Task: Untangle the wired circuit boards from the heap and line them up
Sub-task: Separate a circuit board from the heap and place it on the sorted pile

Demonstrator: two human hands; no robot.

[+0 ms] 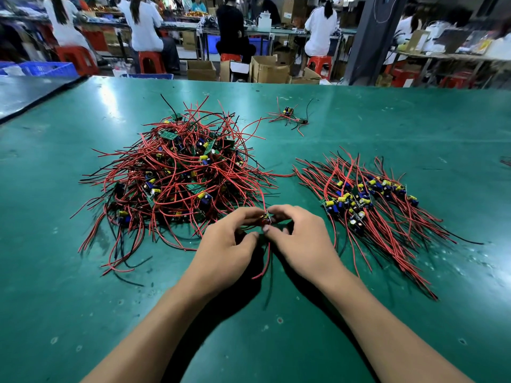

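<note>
A tangled heap (177, 172) of small green circuit boards with red and black wires lies on the green table (83, 299) at centre left. To the right, a row of lined-up boards (367, 200) lies with wires fanned toward me and away. Between the two, my left hand (224, 244) and my right hand (301, 236) both pinch one small circuit board (266, 218) just above the table. Its red and black wires (266, 261) hang down between my wrists, and one red wire runs up toward the heap.
A small separate clump of boards and wires (290, 116) lies farther back at centre. A dark panel (25, 92) borders the table at far left. Beyond the far edge are cardboard boxes (269, 69), red stools and several seated people at benches.
</note>
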